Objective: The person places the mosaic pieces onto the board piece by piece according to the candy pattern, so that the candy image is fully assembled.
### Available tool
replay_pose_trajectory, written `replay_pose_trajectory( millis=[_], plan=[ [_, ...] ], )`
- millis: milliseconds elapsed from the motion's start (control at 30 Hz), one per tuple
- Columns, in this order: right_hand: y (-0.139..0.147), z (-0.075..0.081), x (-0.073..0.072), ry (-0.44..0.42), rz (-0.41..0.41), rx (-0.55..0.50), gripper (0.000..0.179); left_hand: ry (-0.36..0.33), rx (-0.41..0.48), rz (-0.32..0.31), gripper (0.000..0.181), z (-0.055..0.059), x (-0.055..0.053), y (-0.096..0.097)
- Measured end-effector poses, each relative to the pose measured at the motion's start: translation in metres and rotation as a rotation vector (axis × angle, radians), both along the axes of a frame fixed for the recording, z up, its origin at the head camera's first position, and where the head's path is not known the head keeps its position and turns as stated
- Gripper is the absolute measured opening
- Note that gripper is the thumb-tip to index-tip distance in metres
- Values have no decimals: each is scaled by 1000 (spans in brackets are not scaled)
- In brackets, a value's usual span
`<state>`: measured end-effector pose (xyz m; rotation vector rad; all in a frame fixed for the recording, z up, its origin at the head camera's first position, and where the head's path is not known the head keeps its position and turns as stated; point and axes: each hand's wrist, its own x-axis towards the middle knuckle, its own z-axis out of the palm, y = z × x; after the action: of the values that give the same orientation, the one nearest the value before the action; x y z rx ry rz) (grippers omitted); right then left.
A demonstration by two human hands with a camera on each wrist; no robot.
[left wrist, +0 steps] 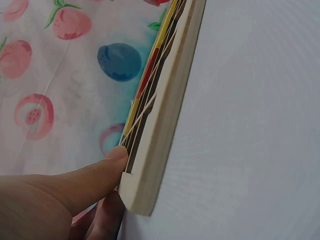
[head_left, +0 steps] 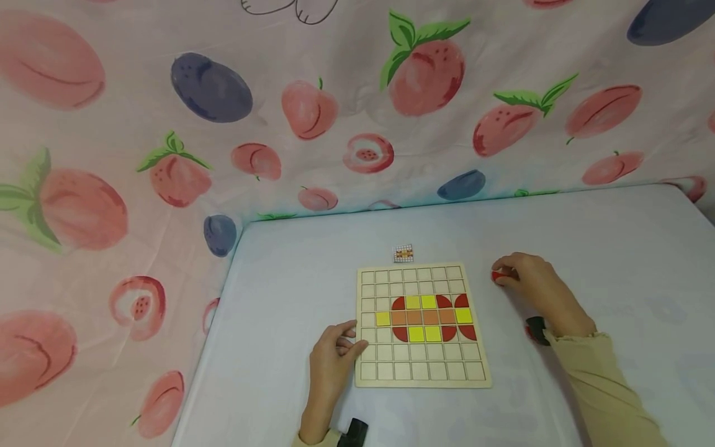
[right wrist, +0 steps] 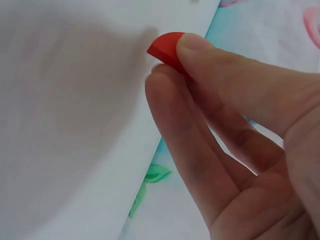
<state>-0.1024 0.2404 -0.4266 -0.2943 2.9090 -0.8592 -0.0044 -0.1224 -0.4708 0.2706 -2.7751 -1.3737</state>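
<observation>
A wooden grid board (head_left: pixel 413 370) lies on the table, with red quarter-circle, yellow square and orange square tiles forming a pattern in its middle and right cells. At its left edge, my left hand (head_left: pixel 333 360) grips the rim, the thumb (left wrist: pixel 116 154) on top and the other fingers at the side, partly hidden. To the right of the board, my right hand (head_left: pixel 527 279) pinches a red quarter-circle tile (right wrist: pixel 166 46) between thumb and fingertips, apart from the board. The tile's curved edge shows in the right wrist view.
A small card (head_left: pixel 403 253) with a printed grid pattern lies just beyond the board's far edge. Behind the white table (head_left: pixel 279 279) hangs a fruit-print cloth (head_left: pixel 335 56). A bit of red shows beside the black camera (head_left: pixel 537 331) on the right wrist.
</observation>
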Motion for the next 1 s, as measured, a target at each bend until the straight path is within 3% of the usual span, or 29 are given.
replay_pose_trajectory(
  millis=[500, 800, 1000],
  plan=[
    [-32, 8, -2, -21, 28, 0, 15, -3, 17, -3, 41, -1, 0, 0],
    [-52, 13, -2, 45, 97, -20, 19, -9, 14, 3, 41, -1, 0, 0],
    [-68, 15, 1, -16, 78, -54, 25, -5, 8, 5, 41, -1, 0, 0]
  ],
)
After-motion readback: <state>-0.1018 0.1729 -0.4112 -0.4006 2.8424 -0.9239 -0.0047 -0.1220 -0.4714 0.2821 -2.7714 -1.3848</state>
